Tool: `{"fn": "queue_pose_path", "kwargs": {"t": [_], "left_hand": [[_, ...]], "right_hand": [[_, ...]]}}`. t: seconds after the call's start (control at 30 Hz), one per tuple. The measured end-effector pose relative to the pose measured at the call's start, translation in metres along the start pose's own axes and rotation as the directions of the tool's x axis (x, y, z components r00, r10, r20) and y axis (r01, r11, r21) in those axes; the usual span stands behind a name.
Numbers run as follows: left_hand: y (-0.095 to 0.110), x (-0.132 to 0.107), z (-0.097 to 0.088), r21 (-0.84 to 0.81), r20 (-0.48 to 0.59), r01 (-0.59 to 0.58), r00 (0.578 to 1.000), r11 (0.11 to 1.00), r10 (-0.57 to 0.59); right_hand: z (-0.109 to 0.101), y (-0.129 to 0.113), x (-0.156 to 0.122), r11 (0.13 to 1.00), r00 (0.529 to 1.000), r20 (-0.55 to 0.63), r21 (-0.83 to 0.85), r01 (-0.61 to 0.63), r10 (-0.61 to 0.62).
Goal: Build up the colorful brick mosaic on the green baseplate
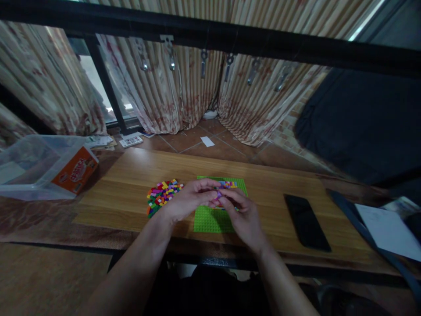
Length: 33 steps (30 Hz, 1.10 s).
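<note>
Baseplate (210, 221), green, centre frame on wooden table (125, 175): only a brick strip (228, 184) along its upper edge is laid, most studs bare. Loose brick pile (162, 195) just left, sizeable. Left hand (187, 199) and right hand (245, 217) meet over the plate, fingertips pinching one purple brick (219, 196).

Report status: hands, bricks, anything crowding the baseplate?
Left hand and right hand meet over green baseplate, fingertips pinching a purple brick. Brick pile left of baseplate, placed bricks at its far edge. Black phone right, well apart.
</note>
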<state>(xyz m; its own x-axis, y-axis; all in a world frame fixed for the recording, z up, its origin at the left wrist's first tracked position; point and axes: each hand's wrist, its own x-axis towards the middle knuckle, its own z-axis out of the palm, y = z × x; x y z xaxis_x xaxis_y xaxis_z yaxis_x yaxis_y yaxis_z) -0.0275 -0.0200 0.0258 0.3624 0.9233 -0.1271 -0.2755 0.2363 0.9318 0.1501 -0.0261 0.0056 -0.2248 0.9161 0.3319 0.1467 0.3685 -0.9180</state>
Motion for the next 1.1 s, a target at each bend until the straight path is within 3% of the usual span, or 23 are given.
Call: {"fn": "queue_pose_path", "kwargs": {"t": [0.17,0.3,0.43,0.53,0.8,0.97,1.1], "left_hand": [[-0.007,0.007,0.010,-0.036,-0.057,0.004,0.998,0.999,-0.006],[-0.013,0.011,0.021,-0.008,-0.097,-0.094,0.991,0.996,0.092],[-0.019,0.016,0.032,0.054,-0.146,-0.210,0.966,0.976,0.215],[-0.020,0.019,0.035,0.088,-0.157,-0.232,0.957,0.969,0.244],[-0.011,0.015,0.033,0.050,-0.116,-0.145,0.982,0.988,0.150],[-0.013,0.017,0.025,0.119,-0.255,-0.159,0.949,0.980,0.185],[-0.016,0.021,0.017,0.179,-0.296,-0.174,0.929,0.968,0.222]], "right_hand": [[0.000,0.002,0.001,0.991,0.990,-0.111,0.115,-0.075,0.088],[0.000,0.006,0.003,0.938,0.955,-0.191,0.307,-0.163,0.228],[0.001,0.008,0.004,0.871,0.931,-0.188,0.447,-0.203,0.313],[0.001,0.007,0.003,0.834,0.927,-0.163,0.508,-0.215,0.339],[-0.015,-0.004,0.005,0.739,0.916,-0.060,0.613,-0.279,0.396],[-0.031,-0.001,0.011,0.774,0.872,-0.193,0.571,-0.273,0.450],[-0.039,0.006,0.013,0.755,0.816,-0.260,0.587,-0.291,0.517]]}}
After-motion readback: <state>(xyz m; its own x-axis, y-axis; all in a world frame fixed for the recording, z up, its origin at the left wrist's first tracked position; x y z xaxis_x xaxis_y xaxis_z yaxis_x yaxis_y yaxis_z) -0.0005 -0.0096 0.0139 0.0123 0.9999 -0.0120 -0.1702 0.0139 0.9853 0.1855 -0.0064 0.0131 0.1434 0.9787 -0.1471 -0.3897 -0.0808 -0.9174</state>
